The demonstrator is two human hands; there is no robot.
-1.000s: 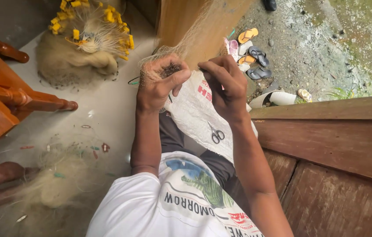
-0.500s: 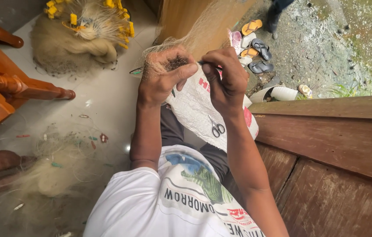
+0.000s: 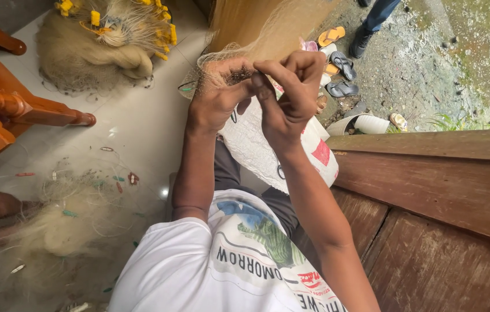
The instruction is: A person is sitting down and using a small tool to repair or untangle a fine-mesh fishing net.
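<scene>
Pale tiled floor (image 3: 141, 130) spreads beneath me as I sit at the edge of a wooden porch, both hands raised in front of my chest. My left hand (image 3: 217, 95) is closed on a bunch of fine, sand-coloured fishing net (image 3: 222, 58), fingers curled tight around the mesh. My right hand (image 3: 288, 95) meets it, thumb and fingertips pinched narrow on a dark knot or strand right where the two hands touch; what exactly sits between them is too small to tell. I judge this to be the picking or mending stage, working one spot of mesh at a time, and the next move calls for a steady pull with the left hand keeping the net taut.

Under my forearms a white woven sack (image 3: 256, 144) lies across my lap. Beyond it, more net stretches up toward a wooden post (image 3: 245, 23). A heaped net with yellow floats (image 3: 112, 34) rests on the floor to the left, well apart from a looser tangle of line (image 3: 66, 214) near my side. Red-brown wooden furniture (image 3: 2, 110) edges the left. To the right runs a plank wall (image 3: 430, 190), with sandals (image 3: 340, 63) scattered on wet ground outside.
</scene>
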